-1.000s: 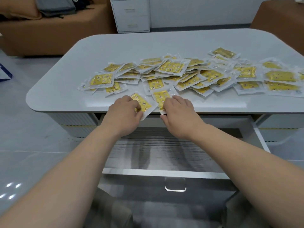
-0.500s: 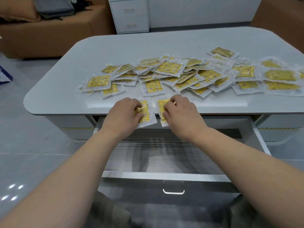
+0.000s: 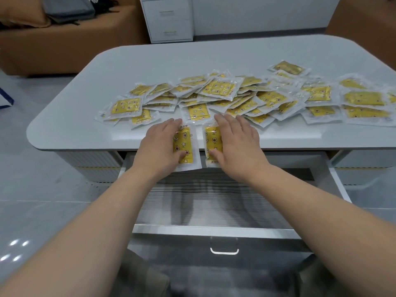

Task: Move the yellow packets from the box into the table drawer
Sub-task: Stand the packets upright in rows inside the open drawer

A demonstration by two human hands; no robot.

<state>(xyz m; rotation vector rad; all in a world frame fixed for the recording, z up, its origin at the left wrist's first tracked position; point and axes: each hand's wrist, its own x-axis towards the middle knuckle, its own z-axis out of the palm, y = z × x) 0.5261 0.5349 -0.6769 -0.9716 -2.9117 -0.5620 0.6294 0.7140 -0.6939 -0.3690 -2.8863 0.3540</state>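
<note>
My left hand [image 3: 159, 146] flat, fingers straight, pressing one yellow star-printed plastic packet [image 3: 185, 144]; right hand [image 3: 237, 144] likewise on a second yellow packet [image 3: 211, 136]. Both overhang the grey counter [image 3: 171, 61] above the open white drawer [image 3: 214, 229]. Light, floppy, slick: I'd pinch the overhanging rim.

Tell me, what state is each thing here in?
table drawer: pulled open, no packets visible inside.
left hand: flat, fingers straight, pressing the left packet.
right hand: flat, pressing the right packet.
left packet: overhangs the front edge of the table, above the drawer.
right packet: overhangs the same edge.
packet pile: spread loose on the table.
white cabinet: both drawers shut.
</note>
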